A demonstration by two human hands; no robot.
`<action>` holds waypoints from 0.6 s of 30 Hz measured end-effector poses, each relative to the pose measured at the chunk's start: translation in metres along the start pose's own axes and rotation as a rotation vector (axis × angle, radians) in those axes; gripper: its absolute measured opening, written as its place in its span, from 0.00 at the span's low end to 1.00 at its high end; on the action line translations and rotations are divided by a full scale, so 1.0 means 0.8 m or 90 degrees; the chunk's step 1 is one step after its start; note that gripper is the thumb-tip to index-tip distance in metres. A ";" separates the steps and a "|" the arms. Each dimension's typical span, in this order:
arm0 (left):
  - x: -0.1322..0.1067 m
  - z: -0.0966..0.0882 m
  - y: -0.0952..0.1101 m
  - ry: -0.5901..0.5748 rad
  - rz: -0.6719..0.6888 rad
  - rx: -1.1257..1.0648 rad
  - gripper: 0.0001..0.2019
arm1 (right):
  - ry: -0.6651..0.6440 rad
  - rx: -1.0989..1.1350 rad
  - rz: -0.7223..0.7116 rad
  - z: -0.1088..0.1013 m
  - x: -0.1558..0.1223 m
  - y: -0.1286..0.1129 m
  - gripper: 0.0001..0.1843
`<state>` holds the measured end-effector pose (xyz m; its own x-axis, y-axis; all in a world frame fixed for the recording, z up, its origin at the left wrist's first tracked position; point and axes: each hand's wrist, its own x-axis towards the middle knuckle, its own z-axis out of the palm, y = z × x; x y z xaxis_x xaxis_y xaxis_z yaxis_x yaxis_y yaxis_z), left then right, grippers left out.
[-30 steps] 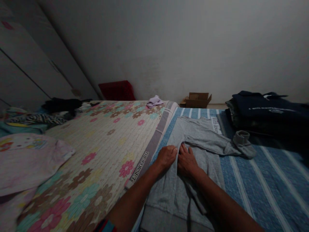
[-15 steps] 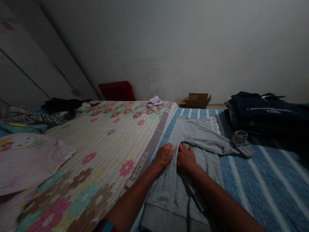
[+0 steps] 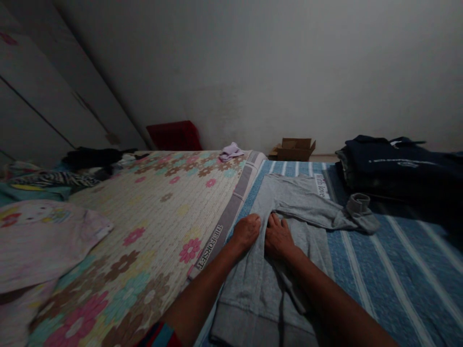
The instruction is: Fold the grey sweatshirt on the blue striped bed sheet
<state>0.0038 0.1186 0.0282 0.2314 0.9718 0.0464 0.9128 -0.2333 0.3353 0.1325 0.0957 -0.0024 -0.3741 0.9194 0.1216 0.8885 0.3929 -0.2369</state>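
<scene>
A long-sleeved grey sweatshirt (image 3: 249,284) lies partly folded, its hem towards me and one sleeve (image 3: 311,212) stretched across to the right. My left hand (image 3: 247,230) is closed on the fabric at the left edge, below the shoulder. Just beside it, my right hand (image 3: 279,237) bears on the inner side of the fold under the sleeve. Its fingers are bent into the cloth; the thumb is hidden. The cuff (image 3: 360,203) at the sleeve's end stands up, turned back. White lettering strip "With love" (image 3: 321,185) shows near the top.
The blue striped bedding (image 3: 358,270) meets a flowered bed cover (image 3: 162,212) on the left. Dark folded clothes (image 3: 398,166) are stacked at right. A pink garment (image 3: 47,241), a lilac cloth (image 3: 230,152), a cardboard box (image 3: 294,150) and a red object (image 3: 175,136) lie around.
Both hands stay at the same places on the sweatshirt. The view has shifted very slightly; nothing else visibly differs.
</scene>
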 end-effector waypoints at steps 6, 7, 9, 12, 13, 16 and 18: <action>-0.003 0.002 0.000 -0.023 0.018 0.044 0.12 | -0.054 0.030 -0.014 -0.003 -0.014 0.001 0.30; -0.005 0.003 0.000 -0.026 0.023 0.051 0.12 | -0.059 0.036 -0.018 -0.004 -0.018 0.001 0.30; -0.008 0.006 0.000 -0.028 0.032 0.061 0.11 | -0.070 0.044 -0.022 -0.006 -0.027 0.002 0.30; -0.014 0.012 0.001 -0.027 0.052 0.081 0.12 | -0.085 0.047 -0.028 -0.009 -0.044 0.000 0.30; -0.015 0.014 0.002 -0.025 0.062 0.090 0.13 | -0.089 0.048 -0.028 -0.010 -0.049 -0.002 0.30; -0.019 0.022 0.002 -0.020 0.095 0.123 0.16 | -0.099 0.057 -0.021 -0.014 -0.065 -0.006 0.31; -0.021 0.028 0.001 -0.024 0.112 0.142 0.19 | -0.106 0.068 -0.014 -0.016 -0.075 -0.009 0.33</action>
<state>0.0080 0.1009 0.0066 0.4009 0.9148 0.0492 0.9081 -0.4040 0.1103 0.1521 0.0372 0.0039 -0.4400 0.8974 -0.0315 0.8496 0.4047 -0.3384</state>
